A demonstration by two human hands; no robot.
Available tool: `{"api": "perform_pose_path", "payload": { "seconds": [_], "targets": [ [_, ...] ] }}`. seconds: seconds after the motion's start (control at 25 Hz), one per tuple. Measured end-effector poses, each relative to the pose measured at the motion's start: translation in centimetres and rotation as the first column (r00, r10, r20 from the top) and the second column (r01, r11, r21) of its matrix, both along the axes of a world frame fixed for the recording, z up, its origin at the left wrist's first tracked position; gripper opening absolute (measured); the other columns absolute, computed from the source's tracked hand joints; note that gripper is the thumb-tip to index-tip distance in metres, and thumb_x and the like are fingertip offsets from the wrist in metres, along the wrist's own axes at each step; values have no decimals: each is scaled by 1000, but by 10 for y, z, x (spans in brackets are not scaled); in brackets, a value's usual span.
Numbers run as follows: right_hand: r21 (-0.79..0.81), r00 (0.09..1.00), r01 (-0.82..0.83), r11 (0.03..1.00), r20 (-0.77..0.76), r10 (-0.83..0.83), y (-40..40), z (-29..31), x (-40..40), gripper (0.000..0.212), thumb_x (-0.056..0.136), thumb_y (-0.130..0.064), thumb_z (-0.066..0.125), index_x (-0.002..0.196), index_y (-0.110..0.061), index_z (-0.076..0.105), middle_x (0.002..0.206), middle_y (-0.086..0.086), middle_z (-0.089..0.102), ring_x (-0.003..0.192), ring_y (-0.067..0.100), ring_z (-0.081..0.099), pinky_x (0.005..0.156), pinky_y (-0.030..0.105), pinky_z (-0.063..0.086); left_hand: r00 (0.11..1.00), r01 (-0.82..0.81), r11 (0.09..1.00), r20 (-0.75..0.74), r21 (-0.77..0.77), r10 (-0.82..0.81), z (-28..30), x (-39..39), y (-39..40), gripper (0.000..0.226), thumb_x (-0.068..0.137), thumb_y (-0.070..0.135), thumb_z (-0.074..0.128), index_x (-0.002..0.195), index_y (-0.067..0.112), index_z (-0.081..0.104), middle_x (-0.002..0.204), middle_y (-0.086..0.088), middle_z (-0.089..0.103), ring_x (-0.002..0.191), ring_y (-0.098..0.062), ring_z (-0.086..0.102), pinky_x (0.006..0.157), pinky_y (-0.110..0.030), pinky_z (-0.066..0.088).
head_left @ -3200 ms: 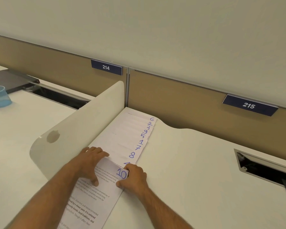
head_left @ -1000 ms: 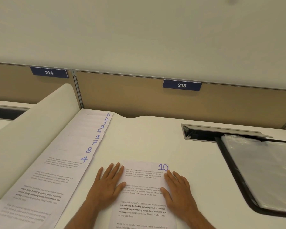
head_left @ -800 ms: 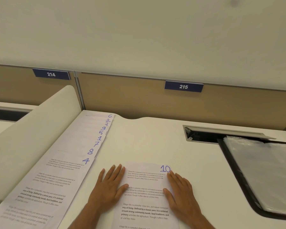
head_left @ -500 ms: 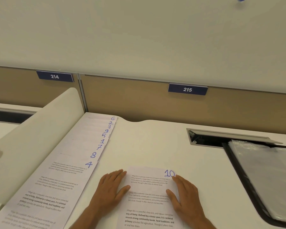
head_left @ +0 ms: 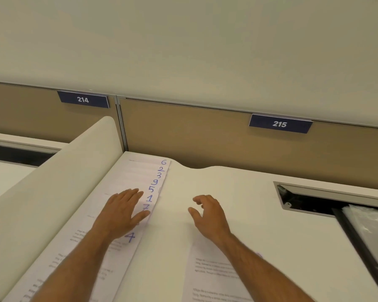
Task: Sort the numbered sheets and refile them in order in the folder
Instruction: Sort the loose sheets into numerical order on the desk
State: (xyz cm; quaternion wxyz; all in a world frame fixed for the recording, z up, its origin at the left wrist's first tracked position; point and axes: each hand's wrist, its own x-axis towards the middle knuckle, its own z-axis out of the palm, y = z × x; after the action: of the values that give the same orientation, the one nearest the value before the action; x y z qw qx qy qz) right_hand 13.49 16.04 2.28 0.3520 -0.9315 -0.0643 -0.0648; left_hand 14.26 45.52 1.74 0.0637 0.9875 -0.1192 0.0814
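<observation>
A fanned stack of numbered sheets (head_left: 138, 177) lies along the left of the desk, showing blue numbers 6, 2, 3, 9, 5, 1, 7 and 4. My left hand (head_left: 120, 212) rests flat on the stack, fingers straight, covering the 8 and part of the 7. My right hand (head_left: 207, 214) hovers over bare desk to the right of the stack, fingers loosely curled and holding nothing. The separate sheet numbered 10 (head_left: 212, 277) lies near the front edge under my right forearm, its number hidden. The black folder with clear sleeves (head_left: 367, 234) lies at the far right.
A curved white divider (head_left: 52, 192) rises along the left of the stack. A tan partition (head_left: 194, 131) with signs 214 and 215 closes the back. An open cable slot (head_left: 310, 199) sits in the white desk (head_left: 238, 192) at the right rear.
Both hands left the sheet numbered 10 and moved forward. My left hand now lies on the fanned stack and my right hand hangs over the desk beside it.
</observation>
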Motion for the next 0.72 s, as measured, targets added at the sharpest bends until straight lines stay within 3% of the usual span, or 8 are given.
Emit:
{"api": "perform_pose_path", "payload": {
  "seconds": [0.12, 0.28, 0.48, 0.72],
  "targets": [
    [-57, 997, -65, 996, -37, 63, 38, 2, 57, 35, 95, -36, 63, 126, -20, 60, 125, -4, 59, 116, 18, 52, 98, 30, 44, 996, -18, 999, -90, 43, 22, -4, 36, 8, 106, 77, 87, 1, 157, 24, 27, 164, 4, 23, 152, -16, 18, 122, -42, 16],
    [-131, 991, -116, 985, -80, 106, 80, 0, 121, 36, 95, -36, 63, 127, -19, 59, 128, 0, 58, 117, 21, 52, 98, 36, 46, 985, -34, 998, -167, 51, 42, -16, 71, 11, 120, 64, 95, -10, 160, 25, 11, 167, 7, 3, 154, -12, 0, 124, -40, 2],
    [-151, 978, -149, 977, -165, 124, 109, -14, 166, 42, 93, -37, 66, 130, -19, 58, 131, 2, 59, 120, 23, 53, 99, 38, 47, 974, -27, 998, -222, 63, 41, -40, 90, 16, 120, 63, 98, -8, 159, 28, -5, 165, 11, -13, 152, -9, -12, 124, -43, -8],
    [-142, 953, -106, 984, -296, 60, 127, -21, 186, 44, 85, -46, 71, 123, -26, 61, 122, -6, 64, 119, 21, 52, 98, 36, 41, 972, -39, 999, -229, 15, 41, -53, 92, 18, 110, 71, 95, 3, 159, 30, -5, 165, 14, -12, 151, -6, -13, 124, -43, -9]
  ]
}}
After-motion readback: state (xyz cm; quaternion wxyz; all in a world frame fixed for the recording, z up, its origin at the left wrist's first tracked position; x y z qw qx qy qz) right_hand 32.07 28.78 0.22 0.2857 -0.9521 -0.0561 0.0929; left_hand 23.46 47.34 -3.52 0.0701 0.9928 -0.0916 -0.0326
